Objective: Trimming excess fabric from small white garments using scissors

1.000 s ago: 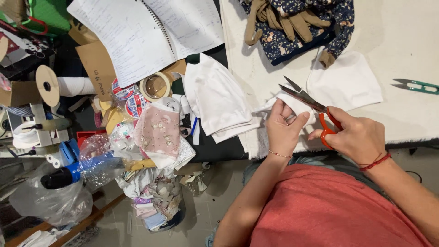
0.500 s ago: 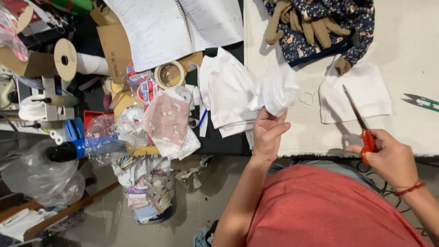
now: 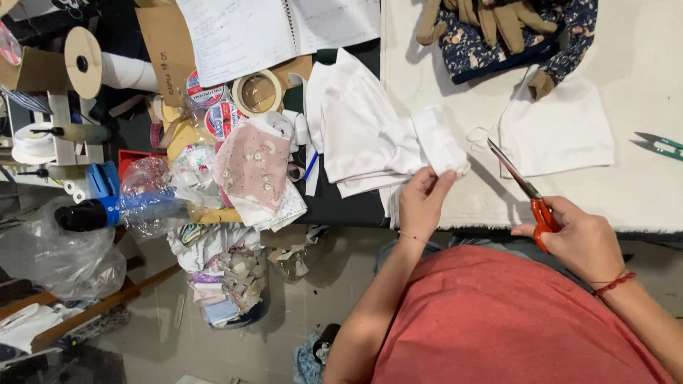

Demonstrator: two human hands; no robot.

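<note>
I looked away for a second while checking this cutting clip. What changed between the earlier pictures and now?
The right hand drew the orange-handled scissors out of the white fabric piece and off to the right, blades shut. The left hand lifted that piece up and left, keeping hold of it. The green snips, flat white piece and gloves stayed put.

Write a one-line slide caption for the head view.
Left hand pinches a folded white fabric piece at the table edge while right hand holds orange-handled scissors beside it.
</note>
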